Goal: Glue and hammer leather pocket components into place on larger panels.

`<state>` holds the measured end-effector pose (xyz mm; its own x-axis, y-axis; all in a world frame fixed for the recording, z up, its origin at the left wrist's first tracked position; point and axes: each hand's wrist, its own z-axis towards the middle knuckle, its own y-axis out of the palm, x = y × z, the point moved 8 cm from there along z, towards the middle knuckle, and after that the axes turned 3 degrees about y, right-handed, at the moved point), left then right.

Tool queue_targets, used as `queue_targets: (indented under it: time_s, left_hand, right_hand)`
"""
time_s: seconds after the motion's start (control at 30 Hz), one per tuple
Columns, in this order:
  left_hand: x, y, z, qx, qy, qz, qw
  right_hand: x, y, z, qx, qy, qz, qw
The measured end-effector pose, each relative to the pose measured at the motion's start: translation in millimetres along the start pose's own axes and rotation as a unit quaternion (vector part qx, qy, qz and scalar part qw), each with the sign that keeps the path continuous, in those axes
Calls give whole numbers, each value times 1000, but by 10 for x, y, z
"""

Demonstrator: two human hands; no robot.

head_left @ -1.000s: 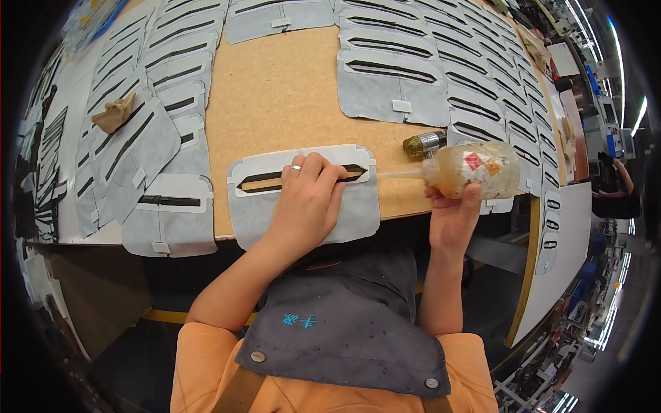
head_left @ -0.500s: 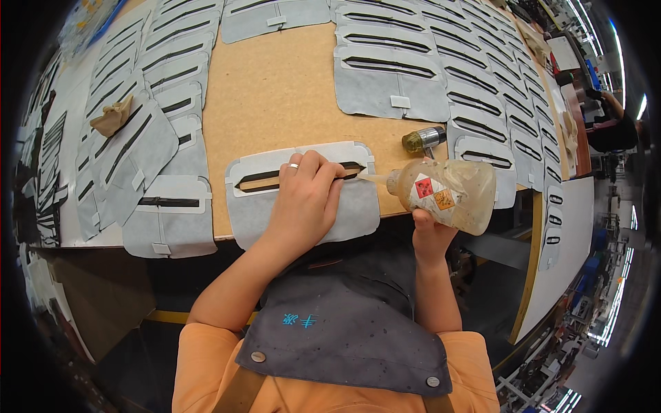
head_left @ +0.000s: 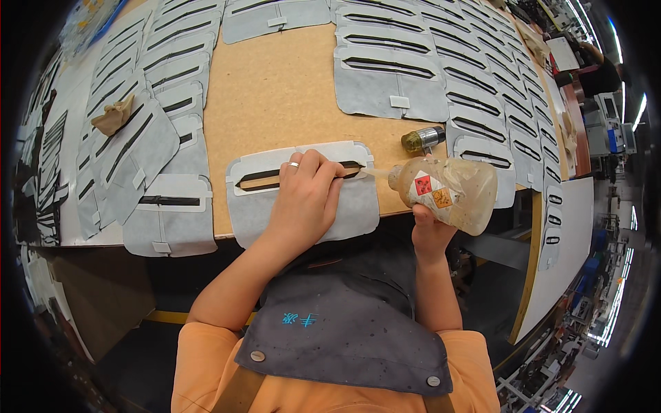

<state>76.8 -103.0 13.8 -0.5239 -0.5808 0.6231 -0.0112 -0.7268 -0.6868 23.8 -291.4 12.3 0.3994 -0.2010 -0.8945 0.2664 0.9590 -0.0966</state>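
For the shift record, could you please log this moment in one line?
left hand: on grey panel, at black-edged slot | right hand: holding tilted translucent bottle, nozzle near slot's right end | nearby: hammer-like tool

At the near edge of the worktable (head_left: 268,82), a slotted panel (head_left: 351,206), with a squeeze bottle (head_left: 468,193) just to its right, a hammer (head_left: 421,140) behind the bottle, and overlapping panels (head_left: 392,95) in columns toward both left and right edges.

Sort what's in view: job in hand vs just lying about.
In hand:
gray panel, under left hand
bottle, in right hand, pointed at the panel
rows of similar panels, probably

Lying about, seemingly:
hammer-like tool
crumpled tan piece
clear plastic, far left
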Motion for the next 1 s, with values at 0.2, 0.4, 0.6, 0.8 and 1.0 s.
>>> queue_targets:
  time_s: [0.2, 0.4, 0.6, 0.8, 1.0]
  left_hand:
    - [7, -11, 18, 4, 3, 1, 1000]
    - [38, -11, 15, 12, 17, -1, 1000]
    - [-29, 12, -44, 18, 22, 53, 998]
    - [95, -64, -7, 34, 48, 79, 995]
    - [170, -125, 117, 53, 64, 24, 996]
  right_hand:
    - [46, -96, -9, 28, 57, 16, 998]
    - [-116, -775, 383, 120, 219, 495, 832]
    - [-191, -2285, 619, 270, 140, 103, 947]
    - [-160, -2724, 964, 53, 204, -601, 771]
    - [592, -3136, 994, 2, 235, -620, 749]
